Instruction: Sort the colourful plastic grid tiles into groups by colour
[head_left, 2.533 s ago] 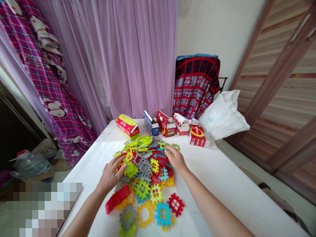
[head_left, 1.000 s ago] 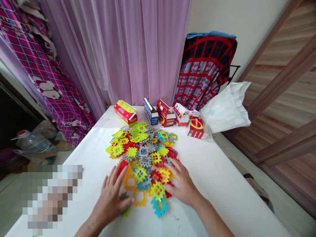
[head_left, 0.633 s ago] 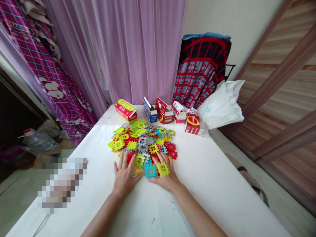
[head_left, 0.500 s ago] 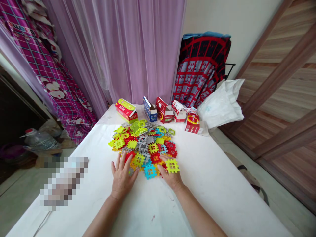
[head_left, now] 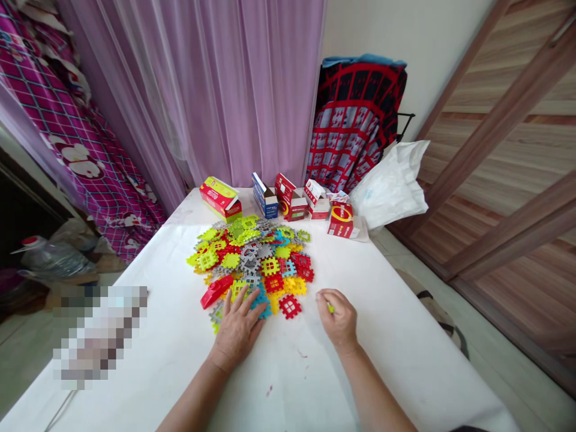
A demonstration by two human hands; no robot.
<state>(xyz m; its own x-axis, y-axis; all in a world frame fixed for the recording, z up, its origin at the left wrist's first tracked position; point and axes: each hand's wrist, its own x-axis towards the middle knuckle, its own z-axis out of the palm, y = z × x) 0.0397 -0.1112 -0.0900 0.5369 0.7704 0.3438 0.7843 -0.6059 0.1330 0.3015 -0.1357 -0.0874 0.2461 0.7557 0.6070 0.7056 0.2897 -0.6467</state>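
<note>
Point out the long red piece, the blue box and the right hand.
Long red piece (head_left: pixel 216 292): head view, middle of its body.
Blue box (head_left: pixel 270 210): head view, on its front end.
Right hand (head_left: pixel 342 318): head view, middle of the fist.

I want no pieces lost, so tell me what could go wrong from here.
The left hand spreads over the near edge of the loose pile; a push could scatter pieces across the table. The green piece, mostly hidden in the closed right hand, might slip out. The red-and-yellow box stands behind the pile and could get nudged.
</note>
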